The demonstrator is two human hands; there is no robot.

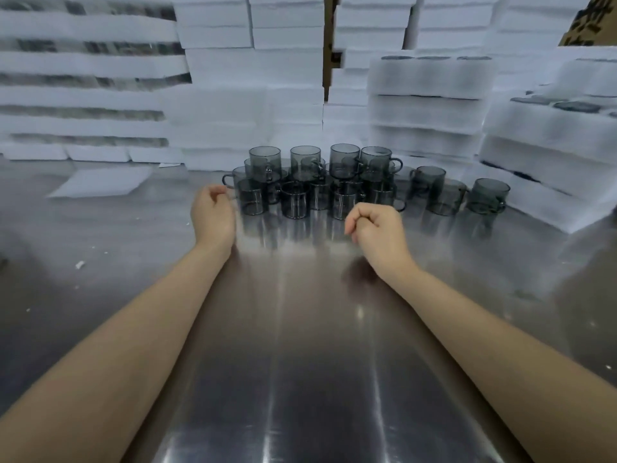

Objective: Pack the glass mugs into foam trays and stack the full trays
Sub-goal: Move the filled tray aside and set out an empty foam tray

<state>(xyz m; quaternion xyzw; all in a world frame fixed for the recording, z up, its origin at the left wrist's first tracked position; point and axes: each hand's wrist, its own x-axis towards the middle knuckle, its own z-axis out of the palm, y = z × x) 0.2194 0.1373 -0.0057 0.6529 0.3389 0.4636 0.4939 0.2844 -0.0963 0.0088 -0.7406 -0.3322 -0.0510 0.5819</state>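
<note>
Hands, left (213, 213) and right (379, 228), hover curled and empty over a steel table (300, 345), foam trays (424, 105) stacked behind glass mugs (305, 162).

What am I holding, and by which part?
The right hand holds nothing. The left hand curls beside the handle of the leftmost mug; a grip cannot be told.

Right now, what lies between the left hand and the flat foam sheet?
Only bare metal table; the head view shows nothing between the left hand and the foam sheet.

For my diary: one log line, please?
left hand: curled | right hand: curled | glass mugs: unpacked on table | foam trays: stacked behind
</note>
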